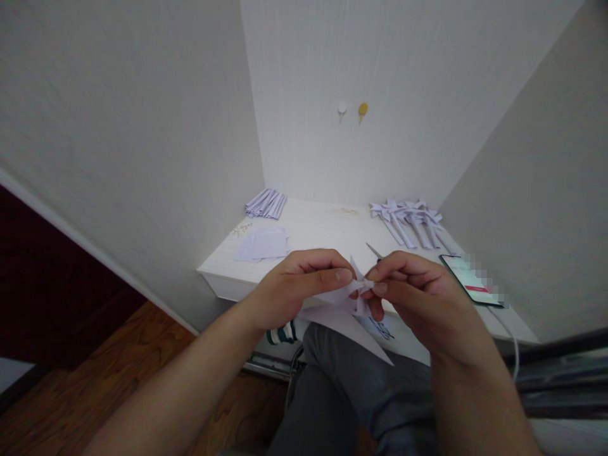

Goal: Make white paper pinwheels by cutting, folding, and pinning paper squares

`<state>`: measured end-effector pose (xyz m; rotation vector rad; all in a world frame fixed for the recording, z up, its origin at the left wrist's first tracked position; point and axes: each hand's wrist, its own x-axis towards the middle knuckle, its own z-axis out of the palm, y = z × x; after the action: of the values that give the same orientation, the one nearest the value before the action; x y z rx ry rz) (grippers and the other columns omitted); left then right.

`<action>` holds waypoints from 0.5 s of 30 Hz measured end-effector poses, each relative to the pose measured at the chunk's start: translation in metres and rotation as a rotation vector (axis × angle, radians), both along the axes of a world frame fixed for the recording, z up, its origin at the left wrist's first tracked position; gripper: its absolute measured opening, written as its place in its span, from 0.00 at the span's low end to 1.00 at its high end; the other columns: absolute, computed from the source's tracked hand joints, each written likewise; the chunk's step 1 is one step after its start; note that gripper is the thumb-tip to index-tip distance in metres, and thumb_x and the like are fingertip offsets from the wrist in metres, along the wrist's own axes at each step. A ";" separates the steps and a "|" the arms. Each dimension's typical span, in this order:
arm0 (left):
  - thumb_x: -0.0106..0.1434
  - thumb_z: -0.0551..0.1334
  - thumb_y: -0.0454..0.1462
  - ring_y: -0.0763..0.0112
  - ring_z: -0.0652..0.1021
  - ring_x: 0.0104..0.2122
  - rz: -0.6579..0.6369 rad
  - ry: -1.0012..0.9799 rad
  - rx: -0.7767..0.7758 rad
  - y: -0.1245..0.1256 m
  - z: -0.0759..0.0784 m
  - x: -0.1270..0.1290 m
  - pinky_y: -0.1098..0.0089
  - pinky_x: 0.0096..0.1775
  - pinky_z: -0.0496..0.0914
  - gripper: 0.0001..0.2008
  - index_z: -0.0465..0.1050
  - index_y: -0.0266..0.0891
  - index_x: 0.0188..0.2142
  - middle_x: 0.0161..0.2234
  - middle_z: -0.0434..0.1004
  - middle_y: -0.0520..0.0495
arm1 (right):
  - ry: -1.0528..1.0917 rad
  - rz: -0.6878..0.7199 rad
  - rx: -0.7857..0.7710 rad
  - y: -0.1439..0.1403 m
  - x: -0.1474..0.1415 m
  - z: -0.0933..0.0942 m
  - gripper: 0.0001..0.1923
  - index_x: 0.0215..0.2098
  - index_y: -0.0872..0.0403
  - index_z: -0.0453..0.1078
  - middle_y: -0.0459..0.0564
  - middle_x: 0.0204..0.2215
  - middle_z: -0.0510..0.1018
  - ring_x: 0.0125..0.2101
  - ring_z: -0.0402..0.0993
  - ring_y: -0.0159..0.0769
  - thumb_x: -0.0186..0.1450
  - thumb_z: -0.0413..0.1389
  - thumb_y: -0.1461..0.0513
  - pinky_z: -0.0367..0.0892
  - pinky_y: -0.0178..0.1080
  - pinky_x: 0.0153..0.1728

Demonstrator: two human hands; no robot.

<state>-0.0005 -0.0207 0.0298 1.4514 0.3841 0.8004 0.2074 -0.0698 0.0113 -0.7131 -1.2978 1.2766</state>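
A white paper pinwheel, partly folded, hangs between my hands above my lap, one long pointed flap drooping toward my knee. My left hand is closed on its left side, thumb on top of the paper. From the right, my right hand pinches the folded tips at the pinwheel's centre between thumb and fingers. Whether a pin is in that pinch is too small to tell. Just behind my right fingers, scissors lie on the white shelf, their handles mostly hidden.
Rolled paper sticks are piled at the shelf's back left, with small bits and flat paper squares nearer. Several finished pinwheels on sticks lie back right. A tablet with a white cable rests at the right edge.
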 end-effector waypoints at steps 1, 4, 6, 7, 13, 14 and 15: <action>0.66 0.65 0.37 0.70 0.77 0.35 -0.008 0.001 -0.009 0.000 0.000 0.000 0.71 0.41 0.69 0.08 0.81 0.36 0.33 0.32 0.80 0.48 | -0.002 0.004 0.005 0.000 0.000 0.000 0.01 0.35 0.52 0.81 0.46 0.29 0.85 0.23 0.79 0.30 0.65 0.67 0.64 0.74 0.32 0.26; 0.66 0.66 0.36 0.71 0.77 0.34 -0.022 -0.002 -0.013 0.000 -0.001 0.002 0.71 0.41 0.69 0.07 0.81 0.36 0.32 0.32 0.80 0.49 | -0.009 -0.004 0.011 -0.001 -0.002 0.001 0.01 0.35 0.52 0.81 0.46 0.28 0.84 0.22 0.78 0.30 0.64 0.67 0.65 0.74 0.32 0.25; 0.66 0.66 0.37 0.71 0.77 0.34 -0.016 -0.002 0.001 0.000 -0.001 0.002 0.70 0.41 0.69 0.08 0.81 0.36 0.32 0.32 0.80 0.49 | -0.023 -0.027 0.007 -0.002 -0.003 0.002 0.01 0.35 0.52 0.81 0.46 0.28 0.84 0.22 0.78 0.30 0.64 0.67 0.65 0.74 0.32 0.25; 0.67 0.66 0.37 0.70 0.78 0.35 -0.013 0.000 0.010 0.000 -0.002 0.002 0.70 0.41 0.70 0.08 0.81 0.37 0.33 0.32 0.80 0.49 | -0.030 -0.037 0.004 -0.003 -0.003 0.002 0.02 0.35 0.52 0.81 0.46 0.27 0.84 0.22 0.78 0.31 0.64 0.68 0.65 0.74 0.33 0.24; 0.66 0.67 0.40 0.66 0.78 0.37 0.118 0.057 0.162 0.003 -0.006 0.001 0.66 0.42 0.71 0.07 0.79 0.38 0.37 0.35 0.80 0.47 | -0.066 -0.085 -0.017 -0.004 -0.005 0.005 0.02 0.33 0.52 0.81 0.46 0.26 0.84 0.21 0.77 0.30 0.63 0.67 0.65 0.71 0.32 0.22; 0.66 0.67 0.39 0.66 0.78 0.38 0.193 0.059 0.230 0.004 -0.007 0.000 0.66 0.43 0.70 0.06 0.79 0.39 0.38 0.36 0.80 0.47 | -0.074 -0.099 -0.019 -0.004 -0.005 0.005 0.02 0.33 0.52 0.81 0.47 0.27 0.84 0.20 0.76 0.30 0.63 0.67 0.65 0.71 0.32 0.22; 0.66 0.68 0.38 0.66 0.77 0.40 0.272 0.061 0.310 0.005 -0.007 -0.001 0.66 0.45 0.70 0.05 0.78 0.40 0.40 0.38 0.80 0.47 | -0.081 -0.111 -0.022 -0.003 -0.005 0.005 0.01 0.34 0.53 0.80 0.47 0.27 0.85 0.19 0.75 0.30 0.63 0.66 0.65 0.70 0.32 0.21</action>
<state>-0.0011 -0.0160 0.0227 1.7374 0.5291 1.0716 0.2025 -0.0732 0.0160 -0.8485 -1.2921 1.1846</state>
